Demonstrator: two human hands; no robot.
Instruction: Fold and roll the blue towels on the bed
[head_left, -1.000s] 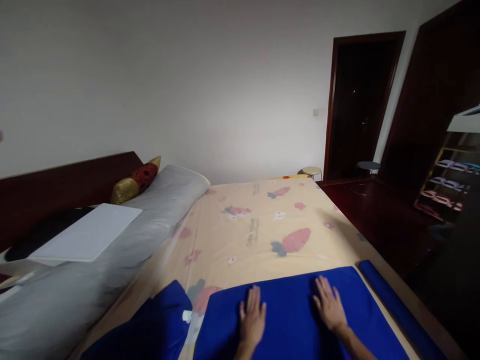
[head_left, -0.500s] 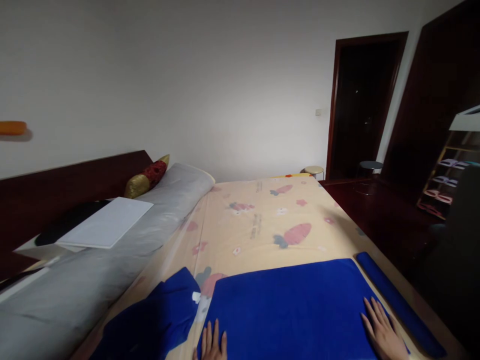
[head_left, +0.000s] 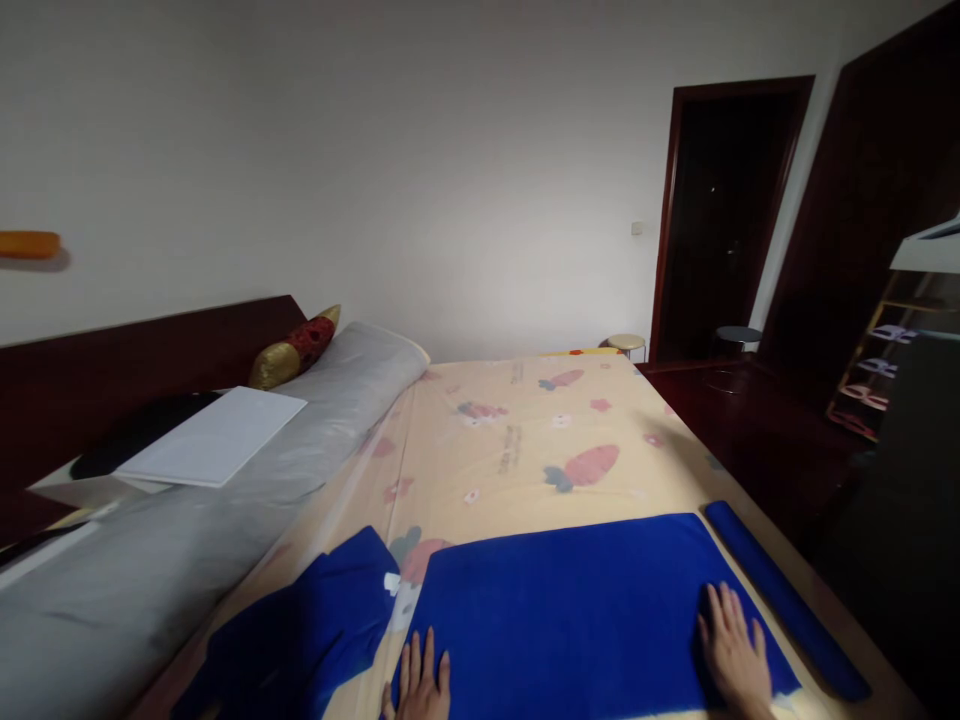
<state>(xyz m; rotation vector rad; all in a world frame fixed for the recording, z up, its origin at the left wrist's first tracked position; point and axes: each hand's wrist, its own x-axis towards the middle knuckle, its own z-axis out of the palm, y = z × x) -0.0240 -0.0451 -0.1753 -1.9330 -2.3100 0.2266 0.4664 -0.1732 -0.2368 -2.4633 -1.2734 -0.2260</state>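
A large blue cloth (head_left: 570, 610) lies spread flat on the bed. My left hand (head_left: 420, 680) rests on its near left edge with fingers stretched out. Over the right part of the cloth is my right hand (head_left: 733, 645), palm down with its fingers spread; I cannot tell whether it presses on the fabric. To the left lies a second, crumpled blue cloth (head_left: 315, 620) with a small white tag. Along the right side runs a long, narrow rolled blue cloth (head_left: 784, 600), apart from my right hand.
The bed (head_left: 480, 455) wears a cream sheet with carrot prints. A grey rolled bedding (head_left: 285, 450) lies along the dark headboard (head_left: 150, 345), with a white board (head_left: 217, 435) on it. Beyond the bed stand stools (head_left: 626, 343) and a shoe rack (head_left: 870, 375).
My right hand has moved left, from the cloth's right edge further in over it. My left hand has shifted only slightly. The view has turned a little.
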